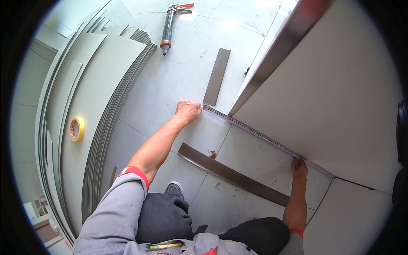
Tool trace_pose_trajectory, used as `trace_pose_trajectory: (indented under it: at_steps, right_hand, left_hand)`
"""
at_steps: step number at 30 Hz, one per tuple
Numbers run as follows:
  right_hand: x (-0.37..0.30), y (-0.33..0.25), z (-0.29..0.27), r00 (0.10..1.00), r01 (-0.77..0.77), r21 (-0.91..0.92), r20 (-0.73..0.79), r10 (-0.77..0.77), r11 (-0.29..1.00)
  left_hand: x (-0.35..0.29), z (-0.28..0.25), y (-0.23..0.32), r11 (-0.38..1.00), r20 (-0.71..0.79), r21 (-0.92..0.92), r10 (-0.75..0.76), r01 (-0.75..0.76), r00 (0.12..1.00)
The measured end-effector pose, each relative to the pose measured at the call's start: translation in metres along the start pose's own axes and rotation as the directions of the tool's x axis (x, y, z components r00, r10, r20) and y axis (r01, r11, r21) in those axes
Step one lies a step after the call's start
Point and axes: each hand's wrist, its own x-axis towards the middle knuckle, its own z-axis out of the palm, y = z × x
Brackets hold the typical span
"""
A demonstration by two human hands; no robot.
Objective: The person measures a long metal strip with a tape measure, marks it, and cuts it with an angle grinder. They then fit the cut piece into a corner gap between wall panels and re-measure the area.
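Note:
A tape measure's white blade [250, 131] is stretched over the floor along the lower edge of a large pale board [340, 97]. Its left end runs into my left hand [189, 111], which is closed around it; the fist hides whether case or hook is inside. Farther right, my right hand [299, 168] has its fingers bent against the blade, pinching it at the board's edge. Between my arms and the blade lies a long brown strip [231, 174]. A shorter brown strip [217, 76] rests just beyond my left hand.
At the left leans a stack of grey-beige panels [106, 55], with a yellow tape roll [76, 128] on it. A caulking gun [168, 29] lies on the tiled floor at the back. My shoe [174, 190] is below the left forearm. A metallic edge [276, 59] borders the board.

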Motion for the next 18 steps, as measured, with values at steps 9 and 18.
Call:
trace_pose_trajectory:
  at_steps: [9, 18]
  right_hand:
    - [0.0025, -0.0003, -0.0016, 1.000, -0.012, 0.024, 0.025, 0.011, 1.000]
    - [0.0078, -0.0014, -0.0063, 0.999, -0.020, 0.008, 0.029, 0.019, 1.000]
  left_hand:
    - [0.0009, -0.0033, 0.0000, 1.000, 0.041, 0.009, 0.024, -0.024, 0.999]
    - [0.0000, -0.0016, -0.0001, 0.997, -0.046, -0.004, 0.083, -0.083, 0.995]
